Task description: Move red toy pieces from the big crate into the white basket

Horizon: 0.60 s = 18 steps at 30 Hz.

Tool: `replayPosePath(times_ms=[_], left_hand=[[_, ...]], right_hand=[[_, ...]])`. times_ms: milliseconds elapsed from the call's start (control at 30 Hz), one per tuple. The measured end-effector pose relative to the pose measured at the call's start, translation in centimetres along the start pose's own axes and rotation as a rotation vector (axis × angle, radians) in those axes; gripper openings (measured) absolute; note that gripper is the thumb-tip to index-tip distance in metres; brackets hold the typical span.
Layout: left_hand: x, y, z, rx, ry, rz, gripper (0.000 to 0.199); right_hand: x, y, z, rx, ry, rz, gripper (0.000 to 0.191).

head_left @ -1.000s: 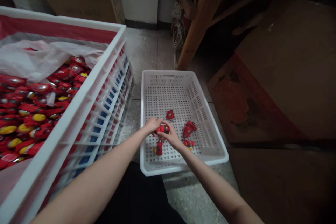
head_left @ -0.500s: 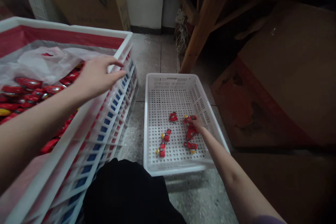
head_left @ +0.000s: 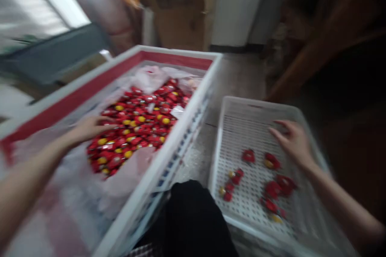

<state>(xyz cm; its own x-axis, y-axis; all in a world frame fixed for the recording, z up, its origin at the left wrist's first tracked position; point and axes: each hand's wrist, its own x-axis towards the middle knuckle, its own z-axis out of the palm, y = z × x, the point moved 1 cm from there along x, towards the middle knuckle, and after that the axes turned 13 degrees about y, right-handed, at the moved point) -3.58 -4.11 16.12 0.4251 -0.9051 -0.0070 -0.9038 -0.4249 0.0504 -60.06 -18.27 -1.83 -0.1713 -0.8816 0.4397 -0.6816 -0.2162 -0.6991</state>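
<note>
My left hand is at the left edge of a heap of small red and yellow toy-like pieces, its fingers stretched out over them; blur hides whether it touches any. The heap lies on plastic sheeting in a large white crate. My right hand hovers over the right side of a low white perforated basket, thumb and fingers apart with nothing between them. Several of the same red pieces lie scattered on the basket's floor, below and left of that hand.
The crate stands to the left of the basket, with a strip of floor between them. Behind are a cardboard box and a pale wall. A wooden leg slants behind the basket. My dark-clothed knee is at the front.
The view has swung left. My left hand has gone from the crate's rim to the heap. My right hand has let go of red pieces in the basket and lifted away.
</note>
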Motion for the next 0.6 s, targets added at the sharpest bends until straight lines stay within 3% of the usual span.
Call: replayPosePath(times_ms=[67, 167, 233, 300, 367, 433, 500, 600], left_hand=[[0.1, -0.5, -0.1, -0.097, 0.017, -0.047, 0.045], [2.2, -2.3, 1.3, -0.112, -0.001, -0.060, 0.034], [3.6, -3.6, 2.5, -0.043, -0.097, -0.033, 0.030], [4.4, -4.7, 3.6, 0.065, -0.204, 0.001, 0.027], [4.8, -5.6, 4.0, 0.149, -0.257, -0.007, 0.026], [4.8, -6.3, 3.7, 0.193, -0.249, -0.053, 0.029], [4.6, -6.8, 2.8, 0.211, -0.203, -0.095, 0.033], [4.5, -6.8, 1.4, 0.185, -0.145, -0.092, 0.038]], right_hand=[[2.3, -9.0, 0.4, 0.124, 0.058, -0.254, 0.048], [3.1, -22.9, 3.0, 0.291, -0.010, -0.566, 0.047], [1.6, -30.8, 7.1, 0.377, -0.188, -0.831, 0.050], [-1.1, -36.2, 13.4, 0.288, -0.493, -1.054, 0.046], [-4.5, -38.7, 20.6, 0.087, -0.885, -1.183, 0.042], [-8.1, -39.2, 27.3, -0.073, -1.191, -1.213, 0.049], [-11.8, -38.7, 32.4, -0.149, -1.306, -1.204, 0.061], [-16.4, -37.8, 37.1, -0.178, -1.288, -1.200, 0.072]])
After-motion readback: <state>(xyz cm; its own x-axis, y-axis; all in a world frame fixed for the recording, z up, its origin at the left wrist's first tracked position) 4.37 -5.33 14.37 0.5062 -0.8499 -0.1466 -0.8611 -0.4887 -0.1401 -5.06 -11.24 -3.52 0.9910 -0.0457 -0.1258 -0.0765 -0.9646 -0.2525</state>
